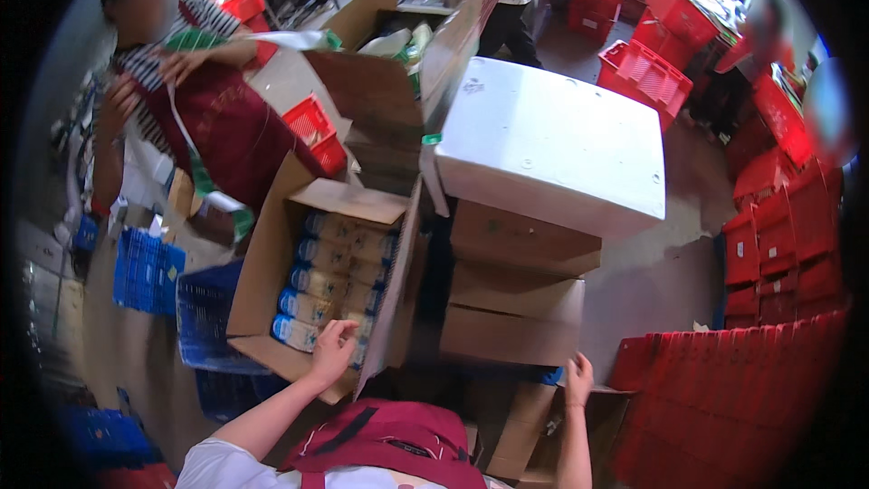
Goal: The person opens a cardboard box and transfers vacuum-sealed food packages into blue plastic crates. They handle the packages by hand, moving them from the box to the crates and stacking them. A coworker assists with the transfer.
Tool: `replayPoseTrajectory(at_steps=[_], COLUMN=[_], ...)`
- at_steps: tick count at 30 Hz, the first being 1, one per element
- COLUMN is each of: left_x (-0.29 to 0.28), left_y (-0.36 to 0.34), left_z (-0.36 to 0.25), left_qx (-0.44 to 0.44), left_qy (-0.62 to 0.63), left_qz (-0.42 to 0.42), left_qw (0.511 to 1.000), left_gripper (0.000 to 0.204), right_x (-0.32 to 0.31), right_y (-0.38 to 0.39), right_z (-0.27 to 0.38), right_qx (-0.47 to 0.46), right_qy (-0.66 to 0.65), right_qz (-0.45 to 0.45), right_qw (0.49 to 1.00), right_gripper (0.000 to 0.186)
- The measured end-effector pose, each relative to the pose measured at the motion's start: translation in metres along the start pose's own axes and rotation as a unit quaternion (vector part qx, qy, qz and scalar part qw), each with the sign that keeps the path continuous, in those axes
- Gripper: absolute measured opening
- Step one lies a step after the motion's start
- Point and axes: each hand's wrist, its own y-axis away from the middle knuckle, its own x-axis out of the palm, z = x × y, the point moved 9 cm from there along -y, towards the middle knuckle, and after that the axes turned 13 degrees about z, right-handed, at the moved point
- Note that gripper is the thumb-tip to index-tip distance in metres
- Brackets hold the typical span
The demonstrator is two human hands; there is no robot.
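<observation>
My left hand is over the near end of an open cardboard carton. Its fingers are bent and a little apart, with nothing visible in them. Inside the carton lie rows of pale, clear-wrapped packs with blue ends. To the right, my right hand is raised with fingers pointing up, beside a lower open carton and near the edge of a brown carton flap. It appears to hold nothing. A bit of blue shows next to its fingertips.
A white foam box stands on cartons ahead. Behind the packs is another open carton. Red crates are stacked at right, blue crates at left. A person in a maroon apron holds a green-and-white strip at left.
</observation>
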Motion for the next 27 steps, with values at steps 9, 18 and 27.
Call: replayPoseTrajectory(at_steps=[9, 18, 27], left_x=[0.043, 0.102, 0.130], left_y=[-0.045, -0.146, -0.208], left_z=[0.148, 0.188, 0.207], left_qx=[-0.129, -0.267, -0.252], left_qy=[0.260, 0.468, 0.580], left_qz=[0.080, 0.204, 0.164], left_qw=[0.954, 0.817, 0.757], left_gripper=[0.037, 0.055, 0.053], right_x=[0.332, 0.546, 0.590], right_y=[0.065, -0.081, -0.148], right_z=[0.407, 0.285, 0.316], right_qx=[-0.275, -0.104, -0.254], right_qy=[0.017, 0.519, 0.592], right_qz=[0.387, 0.412, 0.294], right_qw=[0.880, 0.742, 0.706], right_gripper=[0.020, 0.038, 0.073])
